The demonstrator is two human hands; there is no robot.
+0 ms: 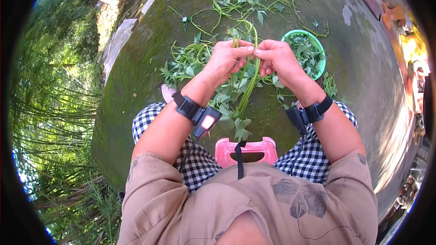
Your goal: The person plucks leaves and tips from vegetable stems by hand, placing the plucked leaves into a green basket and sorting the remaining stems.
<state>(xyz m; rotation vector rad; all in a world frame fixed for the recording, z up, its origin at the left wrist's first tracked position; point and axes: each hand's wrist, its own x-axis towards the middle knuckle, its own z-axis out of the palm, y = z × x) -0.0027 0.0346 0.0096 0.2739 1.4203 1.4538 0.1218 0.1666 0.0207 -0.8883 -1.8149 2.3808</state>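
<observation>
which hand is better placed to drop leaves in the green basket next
Probably the right hand: the green basket sits just beyond it on that side, while the left hand is farther away. Both are at the green stems, though.

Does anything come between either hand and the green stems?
Nothing visible does: the left hand and right hand meet at the green stems, with fingertips on them.

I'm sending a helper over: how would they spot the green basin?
Look across the mossy ground to just right of the person's right hand. The basin there holds leaves; its round, light green rim sets it apart from the loose greens nearby.
</observation>
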